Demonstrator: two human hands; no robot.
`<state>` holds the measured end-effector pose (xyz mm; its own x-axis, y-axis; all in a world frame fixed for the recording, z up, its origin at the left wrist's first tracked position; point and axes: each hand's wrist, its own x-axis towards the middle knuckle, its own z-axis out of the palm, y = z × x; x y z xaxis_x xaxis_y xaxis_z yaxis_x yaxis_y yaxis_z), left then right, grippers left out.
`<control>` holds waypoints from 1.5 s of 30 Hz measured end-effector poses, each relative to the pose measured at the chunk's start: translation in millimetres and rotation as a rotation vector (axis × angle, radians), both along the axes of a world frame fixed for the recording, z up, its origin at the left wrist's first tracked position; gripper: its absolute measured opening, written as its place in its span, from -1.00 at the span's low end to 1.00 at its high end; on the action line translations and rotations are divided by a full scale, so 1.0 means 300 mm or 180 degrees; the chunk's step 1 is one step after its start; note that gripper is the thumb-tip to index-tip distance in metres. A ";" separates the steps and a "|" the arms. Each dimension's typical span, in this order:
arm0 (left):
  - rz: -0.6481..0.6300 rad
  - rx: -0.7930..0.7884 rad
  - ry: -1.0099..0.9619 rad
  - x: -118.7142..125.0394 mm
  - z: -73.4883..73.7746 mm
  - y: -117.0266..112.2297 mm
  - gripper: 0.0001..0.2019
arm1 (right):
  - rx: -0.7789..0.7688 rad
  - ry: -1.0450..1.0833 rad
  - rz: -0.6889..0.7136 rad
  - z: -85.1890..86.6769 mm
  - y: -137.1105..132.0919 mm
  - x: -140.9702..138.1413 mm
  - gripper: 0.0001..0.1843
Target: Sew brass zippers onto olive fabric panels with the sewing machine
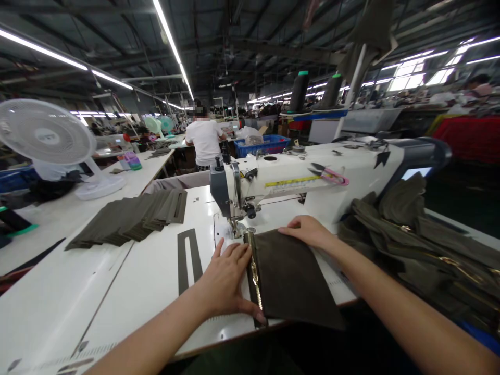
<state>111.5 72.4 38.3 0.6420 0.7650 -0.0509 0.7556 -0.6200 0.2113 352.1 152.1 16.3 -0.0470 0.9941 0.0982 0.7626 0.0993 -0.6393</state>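
Dark brown-olive cloth panel [292,281], gold-toothed zipper [255,281] along its left side, lies flat just in front of the sewing machine [281,172], far end of the zipper by the presser foot, near corner past the table edge. Left hand [228,273] open, fingers spread over the zipper strip, thumb at its near end. Right hand [307,232] half curled on the panel's far edge; pinching or only pressing, cannot tell. Left of the machine's needle: 1 slotted piece [182,260], then a fanned stack [133,216]. Right of it: heaped zippered pieces [422,239]. Panel looks light, limp, not fragile; zipper stiffer, its metal probably slick. Best hold: flat fingers on the zipper tape, other hand at the panel's edge.
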 end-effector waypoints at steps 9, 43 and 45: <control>-0.0179 -0.0346 0.0326 0.002 -0.025 0.047 0.21 | 0.0325 -0.0290 -0.0711 -0.052 -0.091 -0.049 -0.48; 0.0028 -0.0345 0.0288 0.007 -0.039 0.036 0.20 | 0.1445 -0.0951 0.1337 -0.070 -0.237 -0.178 -0.60; 0.0059 -0.0386 0.0356 0.011 -0.032 0.035 0.21 | 0.1386 -0.0852 0.1363 -0.076 -0.269 -0.187 -0.59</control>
<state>114.8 83.0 28.8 0.6131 0.7605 -0.2139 0.7896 -0.5809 0.1977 295.9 71.3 -6.5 -0.5073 0.7544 0.4166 0.7252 0.6349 -0.2665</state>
